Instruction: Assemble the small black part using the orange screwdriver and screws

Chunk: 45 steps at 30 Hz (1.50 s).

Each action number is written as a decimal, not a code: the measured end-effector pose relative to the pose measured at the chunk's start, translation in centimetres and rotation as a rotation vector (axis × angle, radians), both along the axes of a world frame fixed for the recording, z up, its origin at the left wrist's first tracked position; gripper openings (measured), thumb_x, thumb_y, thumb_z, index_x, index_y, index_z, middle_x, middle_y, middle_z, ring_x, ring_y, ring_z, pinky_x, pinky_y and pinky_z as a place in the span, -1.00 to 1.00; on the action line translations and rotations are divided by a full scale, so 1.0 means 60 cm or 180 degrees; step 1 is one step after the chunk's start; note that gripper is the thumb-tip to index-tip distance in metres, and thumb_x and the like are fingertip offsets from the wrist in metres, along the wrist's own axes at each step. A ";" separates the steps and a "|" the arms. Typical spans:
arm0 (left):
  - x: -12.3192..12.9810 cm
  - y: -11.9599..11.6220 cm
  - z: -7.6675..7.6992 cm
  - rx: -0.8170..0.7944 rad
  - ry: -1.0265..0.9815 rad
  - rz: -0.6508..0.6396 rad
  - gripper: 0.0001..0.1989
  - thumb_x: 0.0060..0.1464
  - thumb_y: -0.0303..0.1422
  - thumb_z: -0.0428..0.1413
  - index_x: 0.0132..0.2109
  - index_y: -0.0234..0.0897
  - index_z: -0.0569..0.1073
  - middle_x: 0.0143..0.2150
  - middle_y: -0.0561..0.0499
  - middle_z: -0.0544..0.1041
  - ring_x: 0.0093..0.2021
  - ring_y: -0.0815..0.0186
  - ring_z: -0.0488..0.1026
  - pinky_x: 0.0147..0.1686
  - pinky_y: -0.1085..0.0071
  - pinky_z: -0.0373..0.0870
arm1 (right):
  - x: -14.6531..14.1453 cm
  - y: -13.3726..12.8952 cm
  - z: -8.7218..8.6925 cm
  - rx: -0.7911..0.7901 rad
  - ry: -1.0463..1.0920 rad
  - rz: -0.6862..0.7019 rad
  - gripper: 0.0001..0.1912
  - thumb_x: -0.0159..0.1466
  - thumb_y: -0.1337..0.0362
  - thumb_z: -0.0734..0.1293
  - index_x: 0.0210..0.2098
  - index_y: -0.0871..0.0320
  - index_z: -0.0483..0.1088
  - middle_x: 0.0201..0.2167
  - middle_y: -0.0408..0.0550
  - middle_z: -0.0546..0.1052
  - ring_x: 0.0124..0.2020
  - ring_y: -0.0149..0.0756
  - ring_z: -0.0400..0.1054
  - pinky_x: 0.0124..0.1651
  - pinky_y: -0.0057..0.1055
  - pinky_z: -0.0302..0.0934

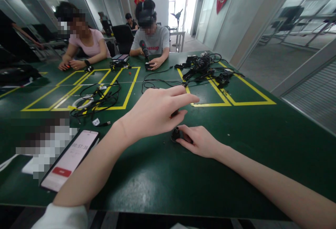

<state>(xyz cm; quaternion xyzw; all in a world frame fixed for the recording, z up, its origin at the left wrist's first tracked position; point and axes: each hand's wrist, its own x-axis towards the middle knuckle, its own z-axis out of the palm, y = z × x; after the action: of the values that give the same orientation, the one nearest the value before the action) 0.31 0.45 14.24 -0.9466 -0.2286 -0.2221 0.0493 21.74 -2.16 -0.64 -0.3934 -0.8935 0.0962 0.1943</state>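
Note:
My right hand (pixel 199 141) rests low over the green table (pixel 252 141). Its thumb and index finger pinch a small black part with a round, tube-like top (pixel 175 134), which stands on the tabletop. Just above and to the left hovers my left hand (pixel 154 109), back of the hand up. Its index finger and thumb stretch to the right with a gap between them. A dark patch shows in that gap; whether it is a thing or shadow I cannot make out. The left palm is hidden.
A phone (pixel 72 159) with a timer lies at left beside a blurred white item. Beyond are tangled black cables (pixel 102 98), a larger cable pile (pixel 201 66) and yellow tape rectangles (pixel 131 91). Across the table, one person (pixel 152 38) holds a power drill (pixel 144 48); another person (pixel 86 43) sits left.

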 end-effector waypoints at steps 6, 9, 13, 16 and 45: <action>0.001 0.003 -0.002 0.0046 -0.0027 -0.0185 -0.62 0.20 -0.52 0.01 0.10 -0.26 0.53 -0.05 -0.08 0.57 -0.15 0.29 0.53 -0.18 0.43 0.41 | -0.001 0.000 -0.001 -0.0020 -0.0022 -0.0013 -0.79 0.49 0.16 0.24 0.00 0.16 0.31 -0.50 -0.16 0.50 -0.52 -0.29 0.39 -0.40 -0.42 0.03; -0.001 0.002 -0.003 0.0069 -0.0089 -0.0077 -0.66 0.26 -0.49 -0.01 0.09 -0.23 0.54 -0.01 -0.05 0.57 -0.23 0.36 0.53 -0.29 0.47 0.36 | -0.001 0.001 -0.001 -0.0031 -0.0044 -0.0018 -0.78 0.49 0.16 0.24 0.01 0.17 0.30 -0.50 -0.16 0.50 -0.52 -0.29 0.38 -0.40 -0.43 0.02; -0.001 -0.001 -0.002 0.0008 -0.0010 -0.0160 -0.64 0.20 -0.49 0.02 0.10 -0.25 0.53 -0.09 -0.04 0.56 -0.25 0.34 0.52 -0.29 0.46 0.36 | -0.001 0.001 -0.001 -0.0008 -0.0005 -0.0008 -0.81 0.49 0.17 0.23 -0.03 0.16 0.31 -0.49 -0.14 0.50 -0.52 -0.27 0.39 -0.40 -0.42 0.03; 0.000 0.000 -0.001 -0.0068 0.0015 -0.0210 -0.60 0.19 -0.53 -0.01 0.12 -0.25 0.51 -0.08 -0.06 0.56 -0.23 0.33 0.52 -0.26 0.46 0.38 | -0.001 0.001 -0.002 -0.0002 -0.0006 0.0001 -0.81 0.49 0.17 0.24 -0.03 0.16 0.31 -0.50 -0.15 0.50 -0.52 -0.28 0.38 -0.41 -0.42 0.02; 0.001 0.004 -0.003 0.0018 0.0009 -0.0221 -0.61 0.18 -0.53 0.00 0.09 -0.25 0.53 -0.06 -0.07 0.57 -0.17 0.30 0.54 -0.21 0.44 0.42 | -0.001 0.001 -0.001 -0.0055 0.0015 -0.0005 -0.79 0.49 0.17 0.24 0.01 0.16 0.31 -0.51 -0.17 0.49 -0.53 -0.30 0.36 -0.40 -0.43 0.00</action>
<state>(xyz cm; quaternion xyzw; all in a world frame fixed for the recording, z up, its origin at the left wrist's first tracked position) 0.38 0.68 14.04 -0.9541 -0.1950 -0.2229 0.0445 21.67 -2.10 -0.68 -0.3956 -0.8918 0.1047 0.1931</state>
